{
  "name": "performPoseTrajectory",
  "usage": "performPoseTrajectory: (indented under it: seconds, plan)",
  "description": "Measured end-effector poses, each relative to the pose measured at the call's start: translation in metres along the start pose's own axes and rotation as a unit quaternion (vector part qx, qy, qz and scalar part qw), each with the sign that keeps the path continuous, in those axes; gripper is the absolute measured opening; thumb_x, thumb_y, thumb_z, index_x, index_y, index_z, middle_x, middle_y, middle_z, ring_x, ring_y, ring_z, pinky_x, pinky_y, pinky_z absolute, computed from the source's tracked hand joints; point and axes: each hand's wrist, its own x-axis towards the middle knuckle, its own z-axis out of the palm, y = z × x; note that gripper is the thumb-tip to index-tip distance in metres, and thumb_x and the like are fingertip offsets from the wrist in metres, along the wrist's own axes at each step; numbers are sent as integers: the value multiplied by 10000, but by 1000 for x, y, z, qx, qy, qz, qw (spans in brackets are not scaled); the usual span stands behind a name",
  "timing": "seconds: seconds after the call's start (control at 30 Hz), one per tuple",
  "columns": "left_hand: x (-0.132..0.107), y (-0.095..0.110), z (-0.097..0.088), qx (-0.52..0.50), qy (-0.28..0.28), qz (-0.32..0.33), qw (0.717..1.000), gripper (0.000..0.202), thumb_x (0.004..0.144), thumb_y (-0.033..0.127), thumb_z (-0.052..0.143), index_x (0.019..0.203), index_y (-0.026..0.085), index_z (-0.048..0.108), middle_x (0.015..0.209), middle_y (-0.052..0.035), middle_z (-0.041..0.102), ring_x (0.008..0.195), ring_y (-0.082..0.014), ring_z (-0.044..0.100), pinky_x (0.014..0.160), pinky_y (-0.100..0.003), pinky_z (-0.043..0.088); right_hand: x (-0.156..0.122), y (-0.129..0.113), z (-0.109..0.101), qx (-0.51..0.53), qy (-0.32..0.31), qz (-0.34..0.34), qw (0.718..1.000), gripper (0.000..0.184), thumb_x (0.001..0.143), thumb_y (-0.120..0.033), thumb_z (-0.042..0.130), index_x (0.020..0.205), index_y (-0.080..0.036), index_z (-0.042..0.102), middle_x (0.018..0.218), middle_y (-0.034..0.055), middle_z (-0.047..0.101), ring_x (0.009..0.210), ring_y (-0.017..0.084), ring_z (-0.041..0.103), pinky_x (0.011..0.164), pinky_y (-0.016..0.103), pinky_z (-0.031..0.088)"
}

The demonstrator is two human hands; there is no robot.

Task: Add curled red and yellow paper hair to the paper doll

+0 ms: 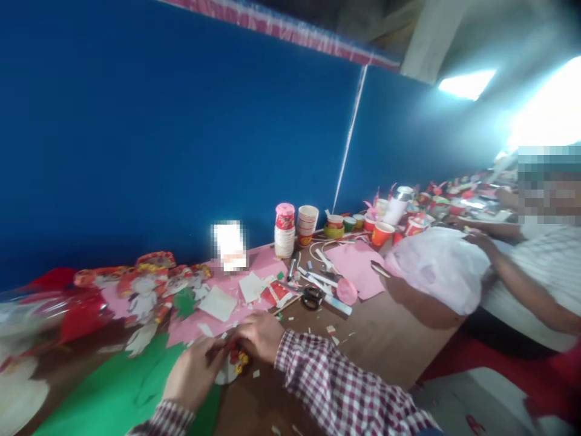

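Red-and-white paper toy is pinched by the left hand and right hand near the front edge of the table, likely so it cannot slip.

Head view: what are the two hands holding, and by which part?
The left hand and right hand pinch a small red, yellow and white paper craft piece at its top; blur hides the exact grip.

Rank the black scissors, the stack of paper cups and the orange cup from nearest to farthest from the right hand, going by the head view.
1. Scissors: on the table just up and to the right of the right hand.
2. Stack of paper cups: farther back, against the blue wall.
3. Orange cup: farthest, off to the right along the table.
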Motion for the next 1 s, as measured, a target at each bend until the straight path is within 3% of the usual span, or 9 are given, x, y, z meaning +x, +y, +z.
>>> performPoseTrajectory:
  seconds: [0.27, 0.47, 0.7, 0.83, 0.93, 1.0]
  plan:
    - [5, -4, 2, 7, 2, 23, 1000, 294, 728, 434, 427, 729, 204, 611, 745, -40, 646, 720, -201, 593, 622, -264, 433, -2, 3, 1, -22, -14, -9, 1000, 170, 804, -235, 475, 943, -236, 574, 895, -28, 615, 896, 107, 520, 857, 219, 324]
    - [3, -3, 9, 42, 93, 32, 994, 308, 759, 426, 383, 763, 217, 610, 769, -30, 622, 736, -186, 578, 640, -257, 420, -1, 4, 0, -22, 11, 3, 1000, 189, 802, -227, 479, 965, -229, 576, 904, -8, 617, 884, 121, 519, 852, 236, 324]
    - [-2, 8, 0, 90, 47, 35, 994, 218, 775, 248, 408, 822, 192, 614, 821, -45, 600, 776, -167, 551, 668, -242, 396, 0, -1, -2, 11, 16, 0, 1000, 166, 800, -175, 497, 919, -202, 610, 820, 19, 623, 816, 146, 526, 794, 265, 350]
    - [-5, 16, -5, 70, 51, -6, 996, 208, 767, 250, 443, 823, 198, 637, 813, -39, 600, 749, -159, 545, 618, -234, 393, 1, -3, -5, 19, 16, -4, 1000, 146, 799, -171, 509, 904, -184, 610, 827, 25, 617, 805, 144, 523, 778, 260, 358]
    - [-7, 17, -8, 25, 57, 15, 998, 239, 738, 248, 489, 931, 211, 625, 844, -29, 606, 748, -142, 540, 660, -226, 409, 1, -4, -5, 2, 19, 0, 1000, 177, 788, -148, 519, 934, -195, 606, 823, 26, 610, 804, 145, 514, 767, 258, 361]
    - [-7, 15, -9, 1, 95, 19, 995, 281, 745, 266, 478, 986, 197, 605, 836, -28, 602, 690, -124, 531, 654, -222, 420, 0, -5, -5, -12, 19, 4, 1000, 171, 789, -157, 522, 930, -199, 611, 819, 31, 608, 798, 147, 508, 758, 258, 364]
